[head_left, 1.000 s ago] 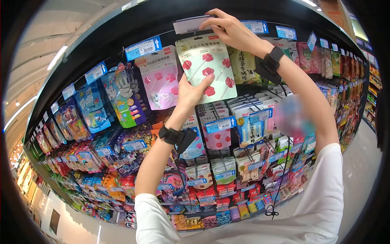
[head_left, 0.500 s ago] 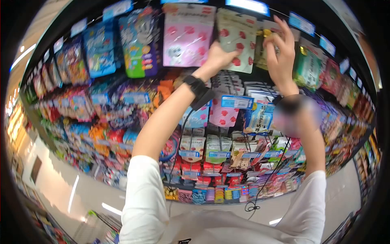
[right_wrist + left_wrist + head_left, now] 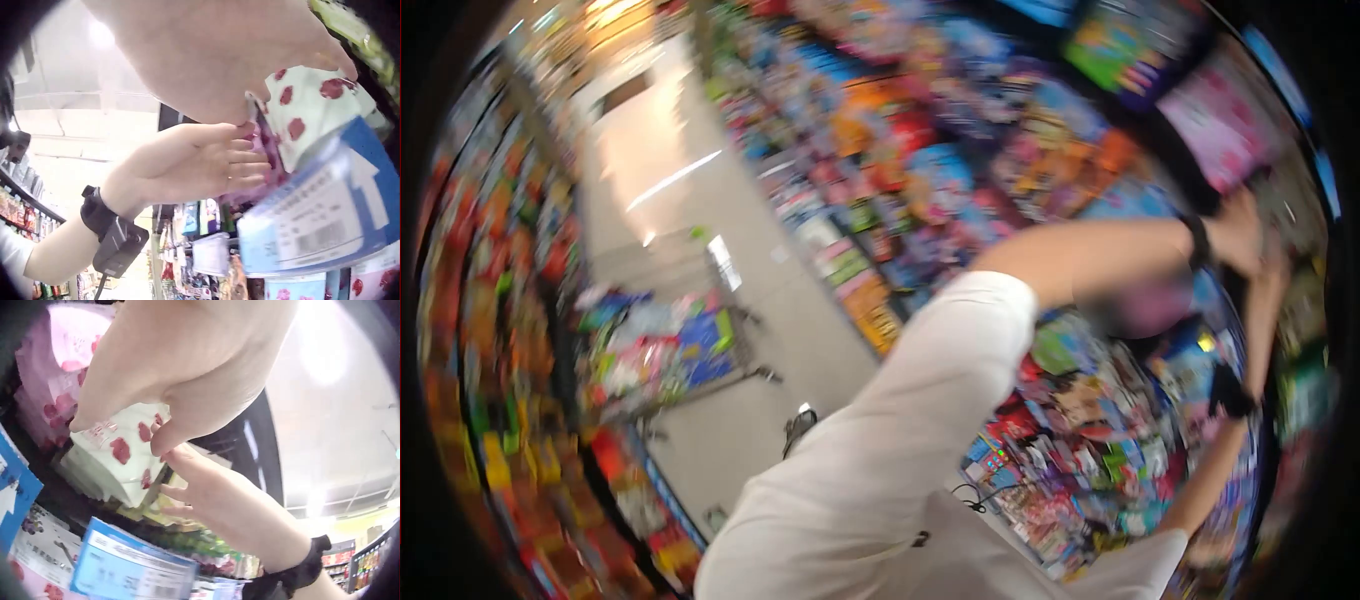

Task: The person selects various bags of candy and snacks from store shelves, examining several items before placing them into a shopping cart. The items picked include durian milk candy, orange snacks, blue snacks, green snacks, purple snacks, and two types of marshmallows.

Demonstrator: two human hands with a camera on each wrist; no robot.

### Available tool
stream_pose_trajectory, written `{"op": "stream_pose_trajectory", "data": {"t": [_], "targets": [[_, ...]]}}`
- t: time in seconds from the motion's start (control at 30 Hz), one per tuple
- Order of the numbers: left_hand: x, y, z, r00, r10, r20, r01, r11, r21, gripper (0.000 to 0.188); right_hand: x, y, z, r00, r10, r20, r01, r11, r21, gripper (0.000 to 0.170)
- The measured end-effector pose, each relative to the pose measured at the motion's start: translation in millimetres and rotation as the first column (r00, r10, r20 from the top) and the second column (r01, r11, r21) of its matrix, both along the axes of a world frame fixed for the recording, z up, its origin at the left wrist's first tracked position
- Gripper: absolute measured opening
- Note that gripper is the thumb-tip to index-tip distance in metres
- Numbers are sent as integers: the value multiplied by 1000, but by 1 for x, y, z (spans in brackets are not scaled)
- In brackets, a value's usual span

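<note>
Pale green lollipop pouches (image 3: 122, 453) with red candy pictures hang in a row on the rack. My left hand (image 3: 194, 156) is along their left side, its fingers fairly straight in the right wrist view. My right hand (image 3: 219, 503) reaches to the other side of these pouches with its fingers spread. In the right wrist view a pale green pouch (image 3: 306, 109) shows just below the right palm. Pink lollipop pouches (image 3: 53, 387) hang beside them, next to my left hand. Both hands are close together at the right edge of the blurred head view.
A blue price tag (image 3: 319, 212) juts out just in front of the pouches. Shelves of bagged sweets (image 3: 940, 180) run alongside. A loaded shopping cart (image 3: 740, 365) stands in the aisle (image 3: 770, 300), with another shelf of goods (image 3: 510, 330) across it.
The head view has swung left and down, so the rack and hands now sit at its right edge. My right hand has come down from upright beside the pouch to near my left hand.
</note>
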State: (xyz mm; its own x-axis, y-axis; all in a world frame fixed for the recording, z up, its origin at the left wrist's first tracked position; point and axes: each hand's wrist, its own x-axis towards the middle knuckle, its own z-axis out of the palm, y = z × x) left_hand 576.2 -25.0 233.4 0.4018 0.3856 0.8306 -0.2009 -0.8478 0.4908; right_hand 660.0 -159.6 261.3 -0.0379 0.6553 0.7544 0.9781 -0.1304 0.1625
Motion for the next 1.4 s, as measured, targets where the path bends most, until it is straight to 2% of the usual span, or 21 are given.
{"op": "stream_pose_trajectory", "data": {"t": [0.03, 0.07, 0.1, 0.13, 0.17, 0.2, 0.23, 0.27, 0.33, 0.4, 0.43, 0.47, 0.53, 0.57, 0.67, 0.97, 1.1, 1.2, 1.27, 1.33, 1.4], "targets": [[-26, -4, 1, 982, -188, 20, 185, 977, 106, 103, -39, -13, 4, 988, -21, 156, 17, 1000, 24, 49], [21, -13, -8, 996, -77, -49, 86, 975, 207, 106, -58, -30, 4, 979, -80, 185, 70, 996, 58, 51], [-75, -28, -14, 917, -382, -118, 386, 922, 19, 96, -138, -40, -5, 988, 92, -127, -77, 990, 118, 50], [-147, -36, -34, 927, -374, -38, 373, 903, 215, 88, -188, -49, -11, 984, 86, -153, -60, 984, 167, 46], [-292, -44, -33, 732, -559, -390, 567, 817, -108, 82, -233, -55, -26, 983, 129, -129, -103, 975, 195, 44], [-323, -47, -57, 583, -578, -571, 637, 762, -120, 76, -277, -58, -36, 981, 162, -106, -135, 965, 225, 42], [-382, -51, -79, 559, -555, -616, 714, 700, 17, 64, -331, -56, -52, 946, 296, -130, -259, 935, 244, 41], [-452, -56, -107, 537, -595, -598, 707, 705, -66, 60, -373, -51, -73, 895, 417, -156, -368, 891, 268, 40], [-571, -67, -155, 485, -457, -745, 399, 874, -276, 56, -411, -33, -121, 808, 443, -388, -389, 896, 213, 38], [-669, -85, -213, 747, -379, -546, 58, 856, -514, 51, -485, -4, -153, 612, 394, -686, -502, 864, 48, 34], [-714, -95, -242, 779, -213, -590, -127, 867, -481, 48, -521, 11, -168, 513, 380, -770, -620, 784, -26, 35], [-755, -108, -266, 776, -48, -628, -304, 845, -440, 45, -563, 20, -174, 536, 172, -827, -650, 709, -273, 37], [-833, -142, -297, 629, 143, -764, -547, 780, -305, 41, -643, 40, -194, 578, 150, -802, -775, 409, -482, 37], [-869, -155, -295, 581, 61, -811, -584, 725, -364, 41, -691, 47, -190, 645, 265, -717, -763, 261, -591, 38], [-940, -192, -307, 546, -40, -837, -658, 597, -458, 41, -791, 68, -211, 574, 344, -743, -780, -46, -624, 42], [-1055, -223, -342, 598, 10, -802, -781, 234, -579, 48, -1007, 138, -291, 404, 551, -730, -759, -244, -604, 36], [-1097, -216, -356, 627, 201, -752, -776, 82, -625, 43, -1101, 185, -393, 392, 558, -732, -703, -331, -629, 35], [-1155, -183, -387, 649, 191, -737, -749, -9, -662, 40, -1171, 213, -512, 360, 496, -790, -697, -420, -581, 35], [-1205, -142, -414, 602, 207, -771, -769, -111, -630, 41, -1200, 216, -578, 412, 494, -766, -708, -355, -610, 35], [-1248, -105, -457, 469, 237, -851, -816, -252, -520, 45, -1206, 212, -662, 461, 371, -806, -729, -359, -582, 35], [-1290, -73, -505, 477, -32, -879, -850, -271, -451, 50, -1195, 206, -698, 619, 165, -768, -657, -427, -622, 39]]}}
